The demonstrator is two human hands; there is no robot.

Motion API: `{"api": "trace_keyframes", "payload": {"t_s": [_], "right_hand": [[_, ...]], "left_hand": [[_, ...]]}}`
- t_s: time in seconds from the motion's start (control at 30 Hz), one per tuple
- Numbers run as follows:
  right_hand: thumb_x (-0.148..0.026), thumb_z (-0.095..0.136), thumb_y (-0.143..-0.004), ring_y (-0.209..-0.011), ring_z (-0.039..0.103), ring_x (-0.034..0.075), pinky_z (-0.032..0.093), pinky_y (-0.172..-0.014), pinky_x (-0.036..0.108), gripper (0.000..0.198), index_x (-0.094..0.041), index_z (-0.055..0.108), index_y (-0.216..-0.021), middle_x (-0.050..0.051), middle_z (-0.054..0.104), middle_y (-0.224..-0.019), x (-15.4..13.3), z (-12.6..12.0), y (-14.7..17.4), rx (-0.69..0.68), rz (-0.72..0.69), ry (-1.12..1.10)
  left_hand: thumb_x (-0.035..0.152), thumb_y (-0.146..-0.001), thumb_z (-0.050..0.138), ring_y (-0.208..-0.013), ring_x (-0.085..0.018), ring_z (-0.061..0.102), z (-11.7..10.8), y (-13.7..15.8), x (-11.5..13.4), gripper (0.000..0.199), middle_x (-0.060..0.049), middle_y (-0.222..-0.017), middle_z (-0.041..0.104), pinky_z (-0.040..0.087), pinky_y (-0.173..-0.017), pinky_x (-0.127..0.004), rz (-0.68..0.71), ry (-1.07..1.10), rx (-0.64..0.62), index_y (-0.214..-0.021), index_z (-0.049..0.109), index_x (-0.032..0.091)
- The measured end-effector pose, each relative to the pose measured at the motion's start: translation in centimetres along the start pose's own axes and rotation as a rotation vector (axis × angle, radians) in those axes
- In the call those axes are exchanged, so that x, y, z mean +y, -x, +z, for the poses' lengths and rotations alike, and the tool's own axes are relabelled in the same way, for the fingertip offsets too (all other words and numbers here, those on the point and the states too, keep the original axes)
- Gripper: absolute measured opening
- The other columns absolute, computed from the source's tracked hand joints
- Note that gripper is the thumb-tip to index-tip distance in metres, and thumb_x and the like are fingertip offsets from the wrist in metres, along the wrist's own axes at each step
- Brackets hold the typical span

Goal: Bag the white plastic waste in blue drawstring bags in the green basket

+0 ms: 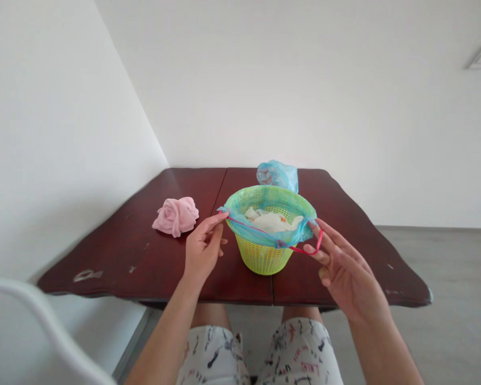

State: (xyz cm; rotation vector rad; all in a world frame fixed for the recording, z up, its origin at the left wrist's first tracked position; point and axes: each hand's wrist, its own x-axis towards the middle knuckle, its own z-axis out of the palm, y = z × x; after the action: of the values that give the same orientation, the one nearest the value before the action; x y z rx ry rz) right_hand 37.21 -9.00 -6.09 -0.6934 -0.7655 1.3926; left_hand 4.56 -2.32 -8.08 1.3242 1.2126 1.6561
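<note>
We see the string (260, 230) running left to right along the near rim of the basket (264, 259), between both hands; neither is nearer, both touch. The basket stands upright on the table (152, 267), lined by a blue bag (248, 233) with white stuff (270, 222) inside. Left hand (203, 246): mostly curled, string and bag edge gripped at the fingertips. Right hand (344, 267): half open, fingers parted, holding the string's loop, fingertips at the bag's right edge.
</note>
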Motion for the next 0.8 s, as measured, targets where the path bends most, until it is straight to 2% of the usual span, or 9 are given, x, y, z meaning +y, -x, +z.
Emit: {"api": "trace_keyframes", "payload": {"t_s": [0.1,0.23,0.33,0.43,0.5,0.57,0.63,0.73,0.8], "right_hand": [[-0.035,0.099,-0.091,-0.091,0.093,0.029,0.057,-0.035,0.021,0.063,-0.028,0.084,-0.151,0.017,0.07,-0.173,-0.2,-0.3,-0.4,0.004,-0.016,0.117],[-0.043,0.094,-0.096,-0.071,0.088,0.025,0.051,-0.031,0.022,0.052,-0.027,0.085,-0.144,0.018,0.083,-0.151,-0.1,-0.7,-0.6,0.039,-0.083,0.316],[-0.041,0.091,-0.099,-0.051,0.075,0.014,0.047,-0.032,0.021,0.049,-0.029,0.084,-0.146,0.015,0.086,-0.144,0.0,-1.0,-0.8,0.098,-0.216,0.5],[-0.04,0.09,-0.099,-0.045,0.062,0.008,0.048,-0.036,0.023,0.05,-0.032,0.086,-0.148,0.013,0.086,-0.144,0.0,-1.5,-1.2,0.117,-0.296,0.641],[-0.04,0.091,-0.099,-0.046,0.054,0.009,0.045,-0.038,0.024,0.047,-0.032,0.089,-0.144,0.009,0.09,-0.119,-0.2,-1.9,-1.6,0.086,-0.319,0.742],[-0.036,0.091,-0.098,-0.048,0.043,0.011,0.035,-0.043,0.023,0.04,-0.032,0.092,-0.137,0.001,0.077,-0.077,-0.6,-2.1,-1.9,0.039,-0.335,0.892],[-0.034,0.09,-0.098,-0.05,0.034,0.011,0.026,-0.048,0.024,0.031,-0.031,0.094,-0.128,-0.006,0.052,-0.055,-1.1,-2.2,-2.3,-0.01,-0.341,1.036],[-0.036,0.089,-0.099,-0.051,0.031,0.012,0.021,-0.052,0.026,0.019,-0.029,0.093,-0.116,-0.007,0.046,-0.053,-1.6,-2.0,-2.9,-0.054,-0.331,1.12],[-0.038,0.09,-0.099,-0.051,0.034,0.012,0.022,-0.052,0.026,0.015,-0.028,0.093,-0.11,-0.005,0.055,-0.057,-1.7,-1.7,-3.5,-0.064,-0.305,1.101]], "left_hand": [[0.043,-0.103,0.09,-0.057,-0.012,0.074,-0.9,-1.5,-0.4,0.029,-0.008,-0.109,0.091,0.047,-0.041,-0.017,0.073,-0.111,-0.036,-0.124,0.094,0.024],[0.037,-0.105,0.085,-0.054,-0.011,0.067,-2.2,-3.0,-0.6,0.019,-0.004,-0.091,0.085,0.053,-0.05,-0.02,0.161,-0.19,-0.119,-0.115,0.095,0.024],[0.034,-0.103,0.085,-0.058,-0.013,0.068,-3.1,-3.8,-0.7,0.018,-0.005,-0.093,0.085,0.056,-0.054,-0.022,0.207,-0.241,-0.229,-0.114,0.095,0.024],[0.037,-0.103,0.086,-0.055,-0.014,0.065,-3.4,-4.4,-0.6,0.023,-0.003,-0.082,0.081,0.052,-0.051,-0.022,0.194,-0.256,-0.283,-0.12,0.094,0.024],[0.04,-0.102,0.088,-0.052,-0.014,0.061,-3.2,-4.8,-0.4,0.023,-0.002,-0.075,0.078,0.048,-0.05,-0.022,0.167,-0.263,-0.302,-0.118,0.094,0.025],[0.041,-0.099,0.092,-0.056,-0.014,0.06,-2.8,-5.1,-0.1,0.022,-0.004,-0.082,0.083,0.046,-0.053,-0.022,0.168,-0.285,-0.322,-0.112,0.094,0.024],[0.041,-0.097,0.093,-0.06,-0.014,0.06,-2.3,-5.4,0.2,0.022,-0.008,-0.093,0.087,0.045,-0.056,-0.023,0.204,-0.317,-0.33,-0.109,0.095,0.024],[0.041,-0.101,0.089,-0.055,-0.013,0.05,-2.0,-5.7,0.5,0.025,-0.004,-0.08,0.079,0.036,-0.053,-0.023,0.227,-0.362,-0.327,-0.118,0.095,0.025],[0.041,-0.102,0.087,-0.05,-0.012,0.039,-1.9,-5.7,0.7,0.033,0.003,-0.061,0.059,0.025,-0.05,-0.022,0.191,-0.37,-0.334,-0.131,0.094,0.026]]}}
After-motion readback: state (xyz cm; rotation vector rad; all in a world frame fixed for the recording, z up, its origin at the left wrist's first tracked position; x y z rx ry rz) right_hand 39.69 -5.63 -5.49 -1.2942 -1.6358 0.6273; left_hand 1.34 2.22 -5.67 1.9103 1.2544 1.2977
